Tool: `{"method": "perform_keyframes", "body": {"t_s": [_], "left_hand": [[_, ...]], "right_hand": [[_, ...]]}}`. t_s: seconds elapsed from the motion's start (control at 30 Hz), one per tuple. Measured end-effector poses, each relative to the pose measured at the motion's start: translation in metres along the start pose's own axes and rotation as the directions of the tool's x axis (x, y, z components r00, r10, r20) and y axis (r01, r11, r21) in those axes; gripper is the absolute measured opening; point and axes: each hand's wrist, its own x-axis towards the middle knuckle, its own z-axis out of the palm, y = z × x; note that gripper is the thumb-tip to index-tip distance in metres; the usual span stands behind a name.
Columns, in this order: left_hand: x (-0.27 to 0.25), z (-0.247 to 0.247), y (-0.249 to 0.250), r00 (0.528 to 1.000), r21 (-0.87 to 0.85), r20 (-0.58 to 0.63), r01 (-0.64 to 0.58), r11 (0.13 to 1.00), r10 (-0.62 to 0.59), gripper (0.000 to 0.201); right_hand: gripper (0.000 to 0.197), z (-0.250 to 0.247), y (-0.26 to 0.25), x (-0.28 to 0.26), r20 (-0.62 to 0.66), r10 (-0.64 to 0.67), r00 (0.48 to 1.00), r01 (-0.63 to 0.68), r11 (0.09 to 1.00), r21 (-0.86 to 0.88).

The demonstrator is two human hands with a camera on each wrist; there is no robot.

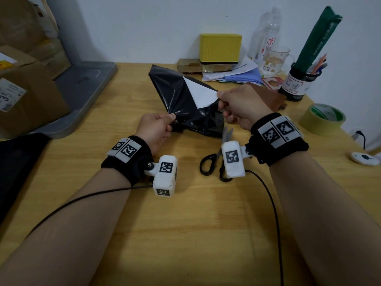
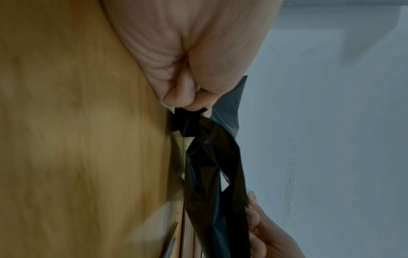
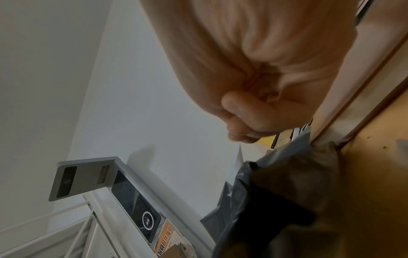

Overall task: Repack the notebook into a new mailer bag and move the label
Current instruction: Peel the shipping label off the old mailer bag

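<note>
Head view: the black mailer bag [image 1: 181, 104] is lifted above the scissors [image 1: 214, 159] on the counter [image 1: 185, 223]. Left hand [image 1: 156, 129] pinches its edge taut; right hand [image 1: 241, 106] pinches the white label [image 1: 200, 93], seemingly peeling it.

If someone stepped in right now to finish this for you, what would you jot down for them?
Left hand: pinching the near edge of the black mailer bag, lifted off the wooden table.
Right hand: pinching a corner of the white label on that bag.
Brown notebook: on the table behind the right hand, out of the bag.
Scissors: on the table near the right wrist.
Done: notebook is out.
Left: get the label fully off, bag the notebook in a new mailer (I cannot pick one out here), stick the label on.
</note>
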Motion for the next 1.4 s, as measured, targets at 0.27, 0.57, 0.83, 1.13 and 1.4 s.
{"method": "perform_keyframes", "body": {"t_s": [0.27, 0.57, 0.83, 1.13, 1.4], "left_hand": [[0.001, 0.0, -0.001, 1.0, -0.028, -0.006, -0.002, 1.0, 0.002, 0.013], [0.003, 0.0, -0.002, 1.0, -0.065, -0.017, 0.003, 0.998, -0.004, 0.012], [0.003, -0.001, 0.0, 0.999, -0.084, -0.03, 0.007, 0.996, -0.009, 0.01], [-0.001, 0.0, 0.005, 0.998, -0.089, -0.064, -0.022, 0.996, 0.017, 0.011], [-0.002, 0.0, 0.003, 0.998, -0.08, -0.059, -0.029, 0.996, 0.024, 0.012]], "right_hand": [[0.029, 0.0, 0.001, 0.006, -0.046, -0.043, 0.998, 0.045, 0.998, 0.051], [0.035, -0.007, 0.0, 0.009, -0.109, -0.072, 0.991, 0.085, 0.989, 0.121], [0.018, -0.004, -0.003, 0.004, -0.085, -0.096, 0.992, 0.103, 0.991, 0.087], [0.034, 0.007, -0.009, -0.002, -0.003, -0.119, 0.993, 0.119, 0.992, 0.05], [0.045, 0.011, -0.004, -0.008, 0.04, -0.135, 0.99, 0.138, 0.988, -0.071]]}}
